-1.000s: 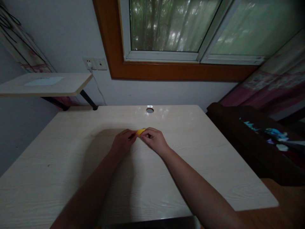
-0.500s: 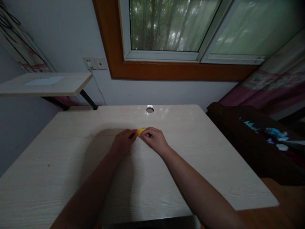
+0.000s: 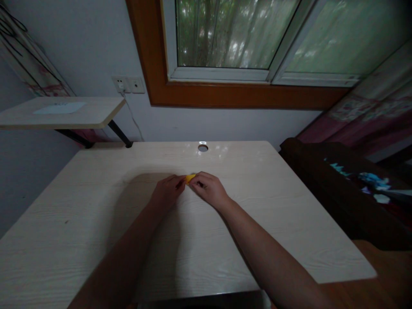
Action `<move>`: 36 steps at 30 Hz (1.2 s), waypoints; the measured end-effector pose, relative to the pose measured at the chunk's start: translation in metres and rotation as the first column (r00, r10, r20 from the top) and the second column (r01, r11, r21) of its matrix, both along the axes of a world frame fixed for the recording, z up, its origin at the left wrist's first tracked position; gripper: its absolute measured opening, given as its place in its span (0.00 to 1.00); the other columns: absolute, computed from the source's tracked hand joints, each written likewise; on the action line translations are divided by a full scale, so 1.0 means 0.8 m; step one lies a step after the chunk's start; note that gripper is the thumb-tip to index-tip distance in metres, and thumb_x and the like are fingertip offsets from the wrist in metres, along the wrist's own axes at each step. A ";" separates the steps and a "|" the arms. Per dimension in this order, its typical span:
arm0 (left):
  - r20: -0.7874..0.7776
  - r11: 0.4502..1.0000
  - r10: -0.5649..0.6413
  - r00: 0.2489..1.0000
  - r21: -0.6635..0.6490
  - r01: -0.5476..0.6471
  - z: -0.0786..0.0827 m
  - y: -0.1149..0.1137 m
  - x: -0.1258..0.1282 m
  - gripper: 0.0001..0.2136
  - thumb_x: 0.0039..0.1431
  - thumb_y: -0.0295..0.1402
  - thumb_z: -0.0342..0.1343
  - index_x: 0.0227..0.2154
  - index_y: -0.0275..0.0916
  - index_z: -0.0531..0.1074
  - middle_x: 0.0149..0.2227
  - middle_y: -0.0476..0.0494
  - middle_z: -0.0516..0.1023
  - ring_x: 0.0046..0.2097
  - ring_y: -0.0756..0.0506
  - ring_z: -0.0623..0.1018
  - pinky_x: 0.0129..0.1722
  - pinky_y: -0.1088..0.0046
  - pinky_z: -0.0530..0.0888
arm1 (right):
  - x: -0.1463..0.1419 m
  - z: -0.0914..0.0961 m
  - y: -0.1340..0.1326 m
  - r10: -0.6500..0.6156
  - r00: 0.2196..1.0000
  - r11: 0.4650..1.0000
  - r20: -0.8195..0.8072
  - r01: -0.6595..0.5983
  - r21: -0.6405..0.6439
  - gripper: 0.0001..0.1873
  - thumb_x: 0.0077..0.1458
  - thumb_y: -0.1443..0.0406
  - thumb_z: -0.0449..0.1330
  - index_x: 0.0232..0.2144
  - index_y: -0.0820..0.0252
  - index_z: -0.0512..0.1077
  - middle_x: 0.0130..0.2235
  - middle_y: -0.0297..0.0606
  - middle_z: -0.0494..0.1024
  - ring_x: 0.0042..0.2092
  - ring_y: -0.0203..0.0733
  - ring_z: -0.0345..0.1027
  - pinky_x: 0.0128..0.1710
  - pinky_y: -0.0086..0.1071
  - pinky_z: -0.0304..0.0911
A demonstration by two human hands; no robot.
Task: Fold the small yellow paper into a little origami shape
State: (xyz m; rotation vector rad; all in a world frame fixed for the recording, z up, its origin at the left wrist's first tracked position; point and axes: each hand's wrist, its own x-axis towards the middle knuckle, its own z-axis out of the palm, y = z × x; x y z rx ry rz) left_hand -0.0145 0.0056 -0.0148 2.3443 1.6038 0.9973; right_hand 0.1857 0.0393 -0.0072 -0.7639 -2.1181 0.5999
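A small yellow piece (image 3: 189,178), perhaps folded paper, is pinched between my two hands over the middle of the pale wood-grain desk (image 3: 273,223). My left hand (image 3: 167,191) grips its left end with thumb and fingers together. On the other side my right hand (image 3: 208,186) has its fingers closed on the right end. Most of the piece is covered by fingertips, so its full shape cannot be made out. Both forearms reach in from the near edge.
A round cable hole (image 3: 203,148) is near the desk's far edge. A raised shelf (image 3: 106,112) with a paper sheet (image 3: 59,108) stands at the left. Behind are a wall socket (image 3: 128,85) and a wood-framed window. Dark brown furniture (image 3: 309,163) is at the right.
Slightly less of the yellow piece shows between my fingers. Both hands stay in nearly the same place.
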 end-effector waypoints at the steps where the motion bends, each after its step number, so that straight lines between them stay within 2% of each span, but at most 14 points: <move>1: -0.008 1.000 0.001 1.000 0.007 -0.001 -0.001 0.000 0.000 0.11 0.62 0.30 0.53 0.44 0.39 0.77 0.38 0.41 0.81 0.38 0.44 0.80 0.43 0.69 0.75 | 0.000 -0.001 0.000 0.002 1.000 1.000 -0.004 -0.002 0.000 0.06 0.60 0.66 0.59 0.32 0.57 0.75 0.33 0.38 0.76 0.34 0.37 0.69 0.35 0.30 0.63; 9: -0.015 0.998 0.012 1.000 0.064 -0.012 -0.001 0.001 0.000 0.12 0.61 0.30 0.53 0.46 0.39 0.77 0.38 0.41 0.82 0.37 0.46 0.81 0.42 0.71 0.76 | 0.000 -0.003 0.002 0.003 0.999 1.000 -0.040 -0.004 -0.019 0.05 0.60 0.66 0.59 0.33 0.56 0.75 0.33 0.37 0.76 0.34 0.37 0.69 0.34 0.30 0.63; 15: 0.146 0.999 0.025 0.989 -0.033 -0.021 0.004 -0.001 0.000 0.13 0.59 0.30 0.56 0.47 0.39 0.77 0.41 0.41 0.83 0.37 0.45 0.81 0.42 0.71 0.76 | 0.000 -0.001 0.002 -0.010 0.997 0.998 -0.075 0.006 -0.057 0.04 0.59 0.66 0.60 0.33 0.56 0.76 0.32 0.37 0.75 0.32 0.37 0.67 0.33 0.30 0.62; 20: 0.277 0.993 0.088 0.957 -0.099 -0.063 0.002 0.001 -0.001 0.09 0.57 0.35 0.59 0.39 0.41 0.80 0.36 0.44 0.83 0.34 0.46 0.80 0.38 0.71 0.75 | 0.000 -0.001 0.003 -0.016 0.994 0.996 -0.108 0.007 -0.083 0.03 0.58 0.66 0.61 0.33 0.56 0.76 0.33 0.36 0.75 0.31 0.36 0.66 0.31 0.30 0.62; 24: 0.437 0.974 0.134 0.889 -0.222 -0.038 0.001 0.002 -0.001 0.11 0.57 0.40 0.59 0.37 0.40 0.80 0.34 0.44 0.83 0.34 0.45 0.81 0.36 0.72 0.76 | -0.002 0.000 0.001 0.020 0.987 0.992 -0.160 -0.040 -0.123 0.03 0.56 0.64 0.62 0.33 0.56 0.76 0.38 0.39 0.75 0.31 0.34 0.67 0.30 0.30 0.64; 31: 0.656 0.917 0.198 0.728 -0.386 0.099 0.006 0.001 0.005 0.13 0.54 0.42 0.61 0.36 0.38 0.79 0.33 0.43 0.83 0.34 0.44 0.83 0.36 0.70 0.78 | -0.003 0.007 0.000 0.003 0.973 0.984 -0.232 -0.044 -0.170 0.06 0.59 0.61 0.62 0.32 0.56 0.77 0.40 0.40 0.76 0.37 0.38 0.70 0.33 0.32 0.67; 36: 0.745 0.881 0.250 0.619 -0.440 0.173 0.012 0.000 0.008 0.14 0.51 0.42 0.64 0.34 0.37 0.79 0.33 0.43 0.83 0.33 0.45 0.83 0.37 0.70 0.79 | -0.004 0.004 0.001 -0.005 0.968 0.982 -0.252 -0.042 -0.182 0.03 0.55 0.63 0.65 0.31 0.56 0.76 0.42 0.40 0.74 0.35 0.37 0.69 0.31 0.31 0.67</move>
